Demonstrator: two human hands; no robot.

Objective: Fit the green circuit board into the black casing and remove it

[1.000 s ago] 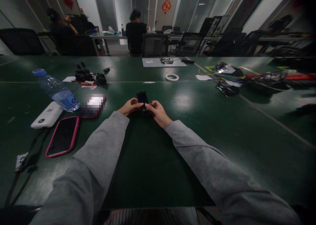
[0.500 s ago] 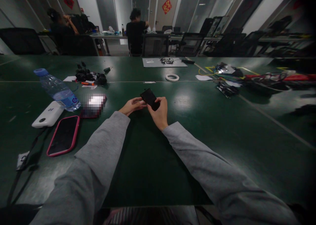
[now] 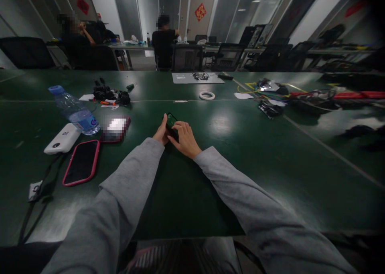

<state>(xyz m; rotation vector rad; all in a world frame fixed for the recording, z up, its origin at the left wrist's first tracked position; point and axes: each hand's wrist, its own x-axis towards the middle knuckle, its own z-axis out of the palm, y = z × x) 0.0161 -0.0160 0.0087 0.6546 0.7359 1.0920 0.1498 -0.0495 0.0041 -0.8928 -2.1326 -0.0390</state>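
Observation:
A small black case with a green circuit board (image 3: 171,120) showing in it is held just above the table in front of me. My left hand (image 3: 161,133) grips it along its left side, thumb up against the edge. From the right, my right hand (image 3: 187,141) closes on its lower right part, with bent fingers over the board side and the thumb low on the near end. Those fingers cover much of the case, so its lower half is mostly hidden.
On the left of the green table (image 3: 186,194) are a phone in a pink case (image 3: 82,162), a white power bank (image 3: 63,139), a tilted water bottle (image 3: 78,113) and a blurred-out phone (image 3: 116,129). Farther off lie a tape roll (image 3: 207,95) and bundled cables (image 3: 272,87). People sit beyond.
The case has been turned: its plain black face showed before, and the green board now shows. My left hand now wraps its left side, and my right fingers have shifted over it.

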